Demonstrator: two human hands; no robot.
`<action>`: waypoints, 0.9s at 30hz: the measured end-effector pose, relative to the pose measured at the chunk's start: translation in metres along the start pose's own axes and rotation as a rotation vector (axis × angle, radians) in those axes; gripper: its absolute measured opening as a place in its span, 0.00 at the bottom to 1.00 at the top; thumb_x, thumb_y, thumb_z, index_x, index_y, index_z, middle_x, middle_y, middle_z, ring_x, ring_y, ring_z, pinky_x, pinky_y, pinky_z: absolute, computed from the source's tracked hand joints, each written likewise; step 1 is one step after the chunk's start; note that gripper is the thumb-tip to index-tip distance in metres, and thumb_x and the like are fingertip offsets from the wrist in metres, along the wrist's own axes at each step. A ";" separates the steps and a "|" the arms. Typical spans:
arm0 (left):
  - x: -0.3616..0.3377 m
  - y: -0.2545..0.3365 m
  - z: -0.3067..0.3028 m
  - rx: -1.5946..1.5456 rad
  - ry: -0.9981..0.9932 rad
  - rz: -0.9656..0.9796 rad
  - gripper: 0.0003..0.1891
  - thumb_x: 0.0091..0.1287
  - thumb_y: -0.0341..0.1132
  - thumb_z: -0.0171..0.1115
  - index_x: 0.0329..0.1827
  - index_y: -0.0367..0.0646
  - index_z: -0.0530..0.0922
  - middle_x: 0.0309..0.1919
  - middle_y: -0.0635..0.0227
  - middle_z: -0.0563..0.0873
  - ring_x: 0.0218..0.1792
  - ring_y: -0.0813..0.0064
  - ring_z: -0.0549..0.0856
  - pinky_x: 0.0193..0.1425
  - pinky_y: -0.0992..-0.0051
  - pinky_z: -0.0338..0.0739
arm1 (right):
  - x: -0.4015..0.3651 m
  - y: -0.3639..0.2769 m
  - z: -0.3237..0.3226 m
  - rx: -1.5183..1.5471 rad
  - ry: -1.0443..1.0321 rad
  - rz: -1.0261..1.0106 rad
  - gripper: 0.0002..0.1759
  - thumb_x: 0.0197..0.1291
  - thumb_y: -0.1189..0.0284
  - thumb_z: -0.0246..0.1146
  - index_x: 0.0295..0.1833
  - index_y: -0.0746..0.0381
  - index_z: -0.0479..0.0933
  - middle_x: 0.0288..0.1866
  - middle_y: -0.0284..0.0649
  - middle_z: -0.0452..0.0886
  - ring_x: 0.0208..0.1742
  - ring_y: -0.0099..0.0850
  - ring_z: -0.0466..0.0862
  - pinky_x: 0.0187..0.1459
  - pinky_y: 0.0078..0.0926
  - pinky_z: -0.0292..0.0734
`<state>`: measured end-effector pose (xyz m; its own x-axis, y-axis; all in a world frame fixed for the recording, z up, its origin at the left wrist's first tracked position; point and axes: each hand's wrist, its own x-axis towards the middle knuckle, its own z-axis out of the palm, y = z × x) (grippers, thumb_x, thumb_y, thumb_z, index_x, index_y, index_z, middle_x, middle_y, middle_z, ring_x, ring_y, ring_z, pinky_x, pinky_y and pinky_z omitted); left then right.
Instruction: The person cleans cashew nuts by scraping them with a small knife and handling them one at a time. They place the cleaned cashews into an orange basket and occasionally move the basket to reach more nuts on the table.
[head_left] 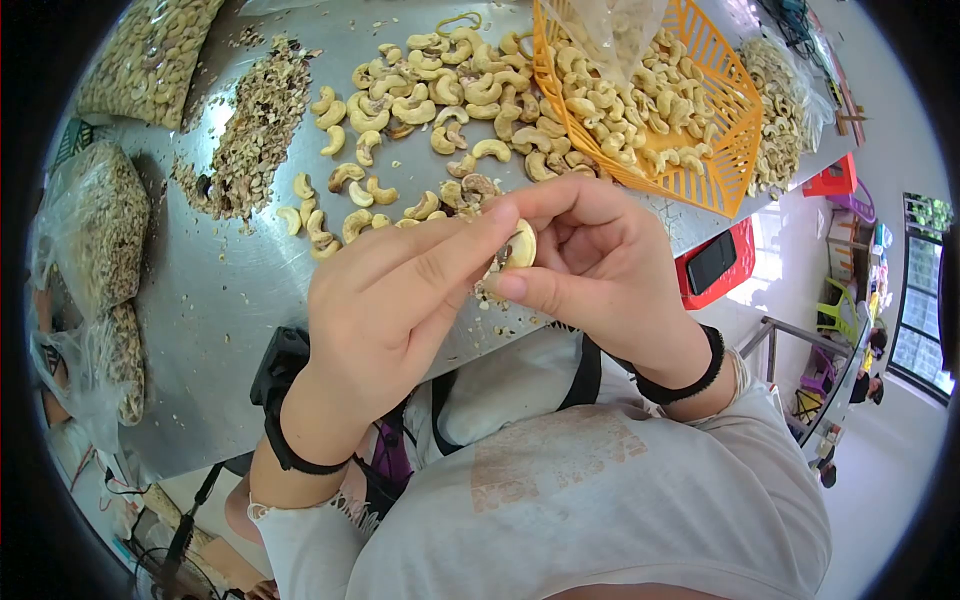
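Evidently, the cashew (pixel 522 244) sits above the metal table (pixel 205 340), pinched between the right hand (pixel 603 258)'s thumb and forefinger; the left hand (pixel 385 285) meets it, its grip hidden. Judged light, firm, brittle: hold lightly by the rounded edges.

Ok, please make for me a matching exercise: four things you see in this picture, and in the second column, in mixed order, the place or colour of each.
1. Phone
2. Basket
3. Cashew in hand
4. Pile of flakes

A. Pinched in the right hand
B. On the metal table, left of the loose cashews
C. On something red
D. Orange, with nuts inside

Pairs: 1-C, 2-D, 3-A, 4-B.
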<state>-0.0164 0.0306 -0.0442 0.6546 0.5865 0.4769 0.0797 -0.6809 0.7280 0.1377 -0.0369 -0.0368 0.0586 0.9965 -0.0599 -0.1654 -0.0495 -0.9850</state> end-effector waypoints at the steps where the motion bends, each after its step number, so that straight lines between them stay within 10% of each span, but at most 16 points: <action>1: 0.000 0.000 -0.001 0.000 0.000 0.000 0.17 0.49 0.21 0.57 0.45 0.42 0.76 0.31 0.61 0.81 0.27 0.69 0.79 0.28 0.79 0.72 | 0.000 0.001 0.001 0.027 0.003 -0.008 0.17 0.44 0.78 0.65 0.41 0.66 0.70 0.26 0.25 0.69 0.22 0.10 0.62 0.23 0.07 0.58; 24: -0.006 0.006 0.001 -0.292 -0.054 -0.286 0.17 0.58 0.23 0.51 0.52 0.35 0.69 0.43 0.60 0.77 0.36 0.77 0.78 0.41 0.81 0.72 | 0.000 0.015 0.008 0.549 -0.038 0.164 0.23 0.55 0.60 0.55 0.54 0.62 0.68 0.43 0.32 0.73 0.39 0.17 0.69 0.37 0.14 0.64; 27: -0.005 0.001 0.004 -0.239 0.023 -0.188 0.19 0.53 0.21 0.53 0.51 0.39 0.71 0.32 0.61 0.80 0.28 0.70 0.78 0.33 0.79 0.71 | 0.000 0.017 0.008 0.524 -0.056 0.160 0.23 0.55 0.61 0.56 0.53 0.62 0.68 0.43 0.31 0.73 0.39 0.17 0.69 0.37 0.13 0.64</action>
<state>-0.0165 0.0246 -0.0480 0.6274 0.7043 0.3322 0.0170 -0.4388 0.8984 0.1276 -0.0377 -0.0519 -0.0575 0.9821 -0.1792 -0.6370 -0.1743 -0.7509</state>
